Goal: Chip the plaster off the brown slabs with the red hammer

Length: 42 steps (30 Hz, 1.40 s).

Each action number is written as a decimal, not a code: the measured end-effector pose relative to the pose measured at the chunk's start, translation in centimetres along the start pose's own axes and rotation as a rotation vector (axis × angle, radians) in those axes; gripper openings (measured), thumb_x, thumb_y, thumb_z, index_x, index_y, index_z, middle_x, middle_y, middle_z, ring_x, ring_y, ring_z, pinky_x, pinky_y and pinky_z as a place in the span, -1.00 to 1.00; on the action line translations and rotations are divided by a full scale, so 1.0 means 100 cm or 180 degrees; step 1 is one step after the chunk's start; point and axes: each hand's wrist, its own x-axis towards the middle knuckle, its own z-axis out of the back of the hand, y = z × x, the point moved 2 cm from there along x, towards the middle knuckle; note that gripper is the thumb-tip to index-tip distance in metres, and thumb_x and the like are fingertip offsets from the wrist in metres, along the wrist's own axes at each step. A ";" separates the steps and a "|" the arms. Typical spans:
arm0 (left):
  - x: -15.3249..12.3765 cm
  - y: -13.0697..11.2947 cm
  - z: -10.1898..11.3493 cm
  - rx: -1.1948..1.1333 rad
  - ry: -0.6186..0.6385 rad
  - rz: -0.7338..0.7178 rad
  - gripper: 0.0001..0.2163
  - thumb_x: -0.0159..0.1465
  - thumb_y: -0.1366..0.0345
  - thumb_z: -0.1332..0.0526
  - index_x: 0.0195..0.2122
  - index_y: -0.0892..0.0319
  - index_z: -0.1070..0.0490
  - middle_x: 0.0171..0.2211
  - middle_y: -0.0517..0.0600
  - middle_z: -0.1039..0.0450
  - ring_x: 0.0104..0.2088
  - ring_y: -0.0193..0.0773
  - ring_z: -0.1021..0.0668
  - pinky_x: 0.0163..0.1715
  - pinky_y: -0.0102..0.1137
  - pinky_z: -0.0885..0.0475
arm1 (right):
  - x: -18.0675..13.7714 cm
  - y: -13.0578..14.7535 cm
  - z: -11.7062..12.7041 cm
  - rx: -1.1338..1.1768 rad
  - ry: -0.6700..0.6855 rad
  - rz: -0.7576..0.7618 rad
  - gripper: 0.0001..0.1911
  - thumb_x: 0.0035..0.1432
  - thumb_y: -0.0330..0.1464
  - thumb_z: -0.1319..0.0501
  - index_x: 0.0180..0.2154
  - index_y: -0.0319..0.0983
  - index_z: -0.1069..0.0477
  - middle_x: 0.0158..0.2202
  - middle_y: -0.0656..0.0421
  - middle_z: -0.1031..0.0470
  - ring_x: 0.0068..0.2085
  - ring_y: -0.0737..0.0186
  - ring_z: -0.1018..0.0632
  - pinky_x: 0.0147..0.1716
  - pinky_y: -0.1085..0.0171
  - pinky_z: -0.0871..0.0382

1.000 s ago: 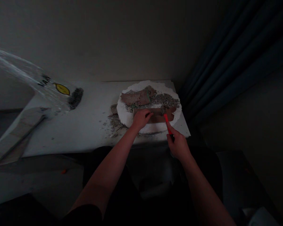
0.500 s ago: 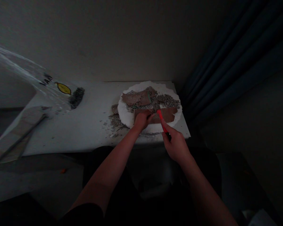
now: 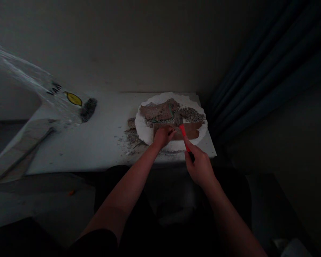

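A round white foam slab point(image 3: 149, 134) lies at the right end of a white table point(image 3: 96, 142). On it rest brown tile pieces point(image 3: 157, 110) and a heap of grey rubble point(image 3: 194, 115). My left hand point(image 3: 163, 136) is closed on the left end of a long brown tile strip point(image 3: 194, 130), pressing it onto the slab. My right hand point(image 3: 199, 166) grips a small hammer point(image 3: 184, 137) by its red handle. The hammer's dark head rests on the strip next to my left fingers.
A clear plastic bag point(image 3: 50, 96) with a yellow label and dark grit lies on the table's left side. Loose chips point(image 3: 128, 137) are scattered left of the slab. Dark curtains point(image 3: 256, 71) hang at the right. A plain wall stands behind.
The hammer head has swung left along the strip, from near its middle to beside my left fingers. My left hand has stayed on the strip's left end.
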 end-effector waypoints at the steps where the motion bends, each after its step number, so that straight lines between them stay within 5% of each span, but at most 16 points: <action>1: 0.000 0.001 0.001 -0.0042 -0.0022 0.0006 -0.76 0.33 0.15 -0.20 -0.26 0.21 -0.55 -0.28 0.07 -0.54 -0.28 -0.20 -0.54 -0.23 -0.36 -0.38 | 0.000 -0.001 0.000 -0.0010 0.0032 -0.0043 -0.33 0.31 -0.45 -0.03 0.42 -0.15 -0.09 -0.13 0.00 -0.57 -0.14 0.06 -0.57 -0.06 0.08 -0.42; 8: -0.003 0.008 0.008 -0.0554 0.0048 0.0191 -0.44 0.03 0.15 -0.48 0.01 0.26 -0.39 -0.22 0.03 -0.49 -0.32 -0.24 -0.52 -0.25 -0.34 -0.45 | 0.002 0.000 0.002 -0.0041 -0.0079 -0.0038 -0.32 0.30 -0.45 -0.04 0.42 -0.14 -0.09 -0.05 0.00 -0.55 -0.11 0.07 -0.56 -0.08 0.12 -0.41; 13: -0.003 0.007 0.011 -0.0605 0.0029 0.0068 -0.37 -0.04 0.14 -0.51 0.03 0.21 -0.36 -0.02 0.13 -0.48 -0.03 -0.06 -0.54 -0.02 -0.23 -0.44 | -0.001 -0.004 -0.006 -0.0256 0.0145 -0.0231 -0.33 0.28 -0.47 -0.04 0.41 -0.20 -0.12 -0.15 -0.01 -0.56 -0.21 0.07 -0.56 -0.14 0.13 -0.41; 19: -0.006 0.007 0.016 -0.0573 0.0171 -0.0002 -0.30 -0.05 0.15 -0.51 0.09 0.24 -0.33 -0.11 0.09 -0.46 -0.21 -0.14 -0.53 -0.19 -0.26 -0.46 | -0.002 -0.001 -0.008 -0.0279 0.0067 -0.0091 -0.33 0.31 -0.44 -0.02 0.42 -0.18 -0.09 -0.17 0.01 -0.54 -0.23 0.09 -0.54 -0.16 0.14 -0.40; 24: -0.023 0.024 0.058 -0.0322 -0.0064 0.0138 -0.43 0.11 0.21 -0.38 0.15 0.17 -0.29 -0.10 0.04 -0.45 -0.21 -0.22 -0.52 -0.15 -0.30 -0.45 | -0.005 -0.005 -0.014 -0.0366 0.0207 -0.0315 -0.32 0.28 -0.46 -0.02 0.41 -0.21 -0.11 -0.20 0.01 -0.56 -0.26 0.08 -0.55 -0.20 0.15 -0.40; 29: -0.061 0.075 0.112 0.0443 -0.0509 0.1255 -0.65 0.25 0.32 -0.16 0.07 0.16 -0.33 -0.16 0.03 -0.52 -0.25 -0.23 -0.55 -0.16 -0.32 -0.45 | -0.007 -0.012 -0.006 -0.0259 -0.0003 -0.0340 -0.34 0.28 -0.42 -0.04 0.40 -0.19 -0.14 -0.11 -0.01 -0.59 -0.18 0.06 -0.58 -0.14 0.16 -0.41; 32: -0.085 0.099 0.119 0.1050 0.0035 0.1681 -0.75 0.26 0.29 -0.16 -0.04 0.15 -0.42 -0.12 0.08 -0.56 -0.11 -0.13 -0.58 -0.12 -0.32 -0.45 | -0.010 -0.021 -0.004 -0.0231 -0.0004 -0.0388 -0.35 0.27 -0.41 -0.05 0.39 -0.20 -0.18 -0.08 -0.03 -0.60 -0.15 0.04 -0.59 -0.13 0.15 -0.41; 37: -0.112 0.107 0.093 0.1662 0.1550 0.1648 -0.73 0.24 0.20 -0.22 -0.09 0.18 -0.52 0.00 0.21 -0.55 0.01 0.05 -0.58 -0.06 -0.23 -0.46 | -0.014 -0.033 -0.005 -0.0303 -0.0036 -0.0487 -0.37 0.28 -0.36 -0.06 0.36 -0.23 -0.23 -0.12 -0.04 -0.62 -0.22 0.04 -0.60 -0.18 0.14 -0.42; 42: -0.112 0.098 0.075 0.1644 0.1093 0.1694 -0.55 0.27 0.14 -0.20 0.15 0.18 -0.39 0.13 0.28 -0.46 0.07 0.05 -0.56 -0.01 -0.23 -0.46 | -0.016 -0.032 -0.009 -0.0404 -0.0036 -0.0471 -0.36 0.26 -0.37 -0.07 0.36 -0.22 -0.23 -0.13 -0.03 -0.63 -0.20 0.05 -0.61 -0.17 0.15 -0.42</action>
